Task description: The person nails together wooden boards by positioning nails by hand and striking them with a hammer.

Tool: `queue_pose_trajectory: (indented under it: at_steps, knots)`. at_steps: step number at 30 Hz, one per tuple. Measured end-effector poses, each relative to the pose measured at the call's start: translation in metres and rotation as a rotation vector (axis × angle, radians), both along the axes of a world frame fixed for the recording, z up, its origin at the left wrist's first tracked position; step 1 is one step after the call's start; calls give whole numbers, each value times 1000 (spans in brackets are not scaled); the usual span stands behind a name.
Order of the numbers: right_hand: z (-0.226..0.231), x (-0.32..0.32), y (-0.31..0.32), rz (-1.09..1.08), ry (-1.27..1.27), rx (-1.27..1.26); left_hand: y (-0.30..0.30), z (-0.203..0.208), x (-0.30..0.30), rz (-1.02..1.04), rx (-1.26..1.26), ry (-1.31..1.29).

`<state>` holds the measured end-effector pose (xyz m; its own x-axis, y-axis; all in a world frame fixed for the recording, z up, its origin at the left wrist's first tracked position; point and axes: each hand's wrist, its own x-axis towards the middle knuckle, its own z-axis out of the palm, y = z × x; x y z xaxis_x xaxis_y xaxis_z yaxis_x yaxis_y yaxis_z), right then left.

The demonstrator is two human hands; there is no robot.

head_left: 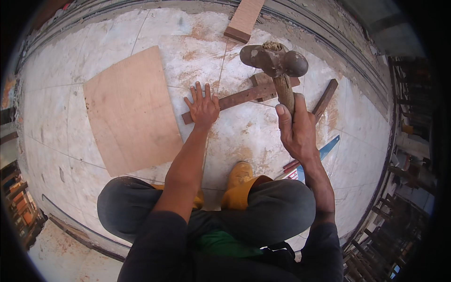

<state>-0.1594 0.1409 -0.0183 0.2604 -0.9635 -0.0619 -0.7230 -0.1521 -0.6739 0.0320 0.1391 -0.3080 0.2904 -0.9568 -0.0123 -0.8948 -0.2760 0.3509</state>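
My left hand (203, 107) lies flat, fingers spread, across a dark reddish-brown wooden strip (237, 98) near its left end. The strip's far right end rests by a small wooden block (264, 87). Raised in front of me, my right hand (299, 129) is closed around the worn wooden handle of a ball-peen hammer (278, 62). Its rusty brown head hangs in view over the right end of the strip and hides part of the floor behind. A second dark wooden strip (324, 100) lies right of my right hand, partly covered by it.
A thin plywood sheet (131, 110) lies on the pale tiled floor to my left. A handsaw with a blue blade (330, 146) lies beside my right forearm. At the top is a thick wooden plank (244, 20). My yellow boots (238, 185) are below my hands.
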Motion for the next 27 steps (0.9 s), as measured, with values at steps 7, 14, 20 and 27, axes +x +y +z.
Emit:
queue_pose_trajectory:
  at_steps: [7,14,20,27]
  knots:
    - [-87,-47,-43,219,465,123,-6,4,-10,-13,1,34]
    - [-6,-14,-57,-15,136,254,4,-4,4,20,-25,-28]
    - [-68,-30,-47,171,409,207,-1,3,-11,1,3,9]
    - [7,-8,-50,50,287,219,3,-3,0,40,30,-59]
